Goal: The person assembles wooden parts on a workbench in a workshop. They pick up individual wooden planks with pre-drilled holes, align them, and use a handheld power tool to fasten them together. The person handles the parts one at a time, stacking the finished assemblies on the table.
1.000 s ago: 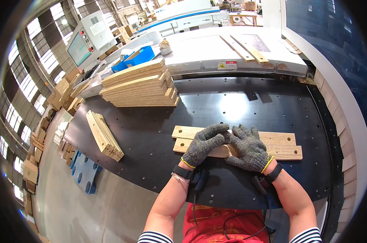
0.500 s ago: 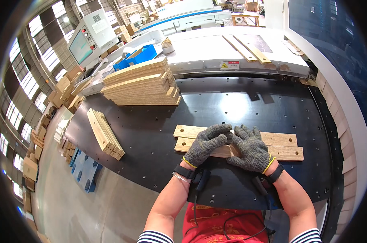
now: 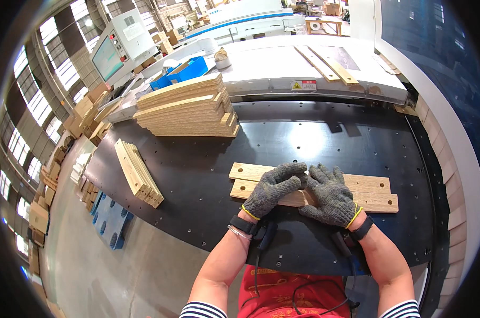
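Both hands gloved gray, over two pale wood boards (image 3: 378,202) lying side by side on the black table (image 3: 197,180), near side. Left hand (image 3: 276,186) curled, contact unclear; right hand (image 3: 330,195) fingers spread, back up. Board stack (image 3: 184,114) at table's far left; strip bundle (image 3: 138,174) along table's left edge. Beyond table: blue bin (image 3: 189,71), two strips (image 3: 332,64) on white machine bed (image 3: 261,63). Blue pallet (image 3: 113,214) on floor left of table.
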Available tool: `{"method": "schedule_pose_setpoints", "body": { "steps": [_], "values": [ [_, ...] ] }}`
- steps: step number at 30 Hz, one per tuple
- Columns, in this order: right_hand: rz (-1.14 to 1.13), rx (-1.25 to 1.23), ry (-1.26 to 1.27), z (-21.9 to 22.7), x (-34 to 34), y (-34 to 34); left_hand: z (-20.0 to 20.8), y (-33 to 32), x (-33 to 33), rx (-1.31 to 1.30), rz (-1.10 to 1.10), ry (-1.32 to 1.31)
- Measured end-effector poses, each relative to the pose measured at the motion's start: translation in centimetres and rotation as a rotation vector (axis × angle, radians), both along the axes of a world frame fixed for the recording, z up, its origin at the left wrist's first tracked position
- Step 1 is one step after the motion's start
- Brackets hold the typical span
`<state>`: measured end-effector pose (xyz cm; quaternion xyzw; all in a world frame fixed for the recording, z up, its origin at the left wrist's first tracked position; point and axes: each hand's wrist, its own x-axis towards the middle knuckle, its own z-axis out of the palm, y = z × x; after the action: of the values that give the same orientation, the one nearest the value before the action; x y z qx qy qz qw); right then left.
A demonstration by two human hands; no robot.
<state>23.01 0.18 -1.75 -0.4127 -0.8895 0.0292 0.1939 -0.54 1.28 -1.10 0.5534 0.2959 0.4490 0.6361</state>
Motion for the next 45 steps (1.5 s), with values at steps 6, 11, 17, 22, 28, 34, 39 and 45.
{"method": "schedule_pose_setpoints", "body": {
  "steps": [6,11,17,22,28,34,39,45],
  "values": [
    [-0.005,-0.006,0.001,0.03,-0.13,-0.01,0.59,-0.36,0.34,0.017,0.036,0.017],
    [0.003,-0.009,0.000,0.19,-0.19,0.00,0.24,-0.11,0.13,0.073,0.040,0.075],
    [0.008,-0.016,0.007,0.33,-0.12,-0.08,0.42,-0.13,0.37,0.086,0.029,0.105],
    [0.011,-0.013,-0.008,0.28,-0.19,-0.05,0.14,-0.20,0.38,0.119,0.039,0.117],
    [0.013,-0.031,0.002,0.67,-0.25,-0.18,0.28,-0.24,0.43,0.076,0.016,0.108],
    [0.009,-0.030,-0.007,0.61,-0.26,-0.17,0.23,-0.28,0.54,0.080,0.006,0.103],
    [0.020,-0.023,-0.013,0.22,-0.10,-0.03,0.21,-0.31,0.56,0.093,0.004,0.111],
    [0.021,-0.047,-0.022,0.66,-0.08,-0.12,0.00,-0.22,0.65,0.105,-0.004,0.109]
  ]
}}
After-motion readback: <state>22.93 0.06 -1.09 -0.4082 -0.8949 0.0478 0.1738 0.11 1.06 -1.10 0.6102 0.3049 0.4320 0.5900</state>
